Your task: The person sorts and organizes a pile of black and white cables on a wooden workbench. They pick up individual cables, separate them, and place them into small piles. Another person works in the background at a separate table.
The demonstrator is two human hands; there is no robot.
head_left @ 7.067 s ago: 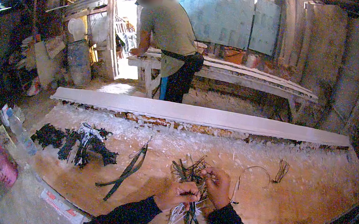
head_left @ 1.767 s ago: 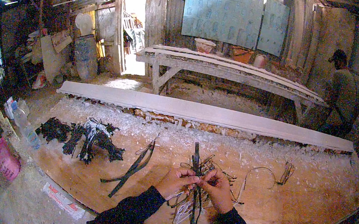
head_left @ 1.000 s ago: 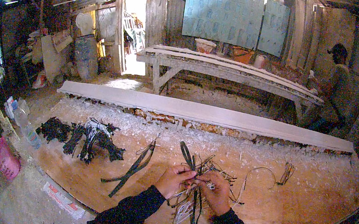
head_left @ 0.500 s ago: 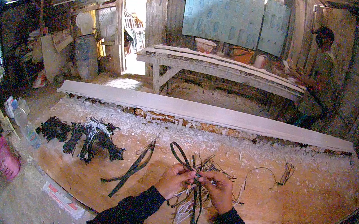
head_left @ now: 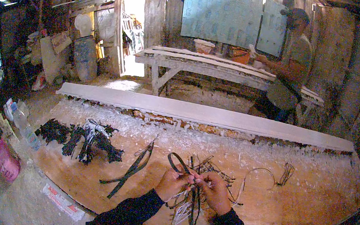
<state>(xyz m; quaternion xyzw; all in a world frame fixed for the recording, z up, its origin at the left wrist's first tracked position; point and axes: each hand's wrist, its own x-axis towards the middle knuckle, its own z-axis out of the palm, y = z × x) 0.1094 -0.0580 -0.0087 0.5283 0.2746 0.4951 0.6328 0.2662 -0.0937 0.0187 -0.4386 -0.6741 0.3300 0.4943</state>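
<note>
Both my hands meet over the near middle of a wooden board, pinching a looped black strap (head_left: 175,161). My left hand (head_left: 173,182) grips it where its loop crosses, and the loop rises above those fingers. Close beside it, my right hand (head_left: 215,192) has thumb and fingertips pressed together on the same crossing. The strap's tails hang down toward me. Under and around my hands lies a loose heap of black and white strings (head_left: 181,214). A second looped black strap (head_left: 135,168) lies flat to the left, its ends crossed. Fingers partly hide the crossing.
Bundles of black and white cords (head_left: 93,143) lie on the board's left; a thin wiry bunch (head_left: 285,173) is on its right. A long white-coated ledge (head_left: 208,115) borders the far side. Bottles (head_left: 24,121) and a pink container (head_left: 6,160) stand left. Another person (head_left: 290,64) works at the far bench (head_left: 170,58).
My fingers have shifted slightly at the strap's crossing, and its loop has tilted lower. The other person has moved left along the far bench.
</note>
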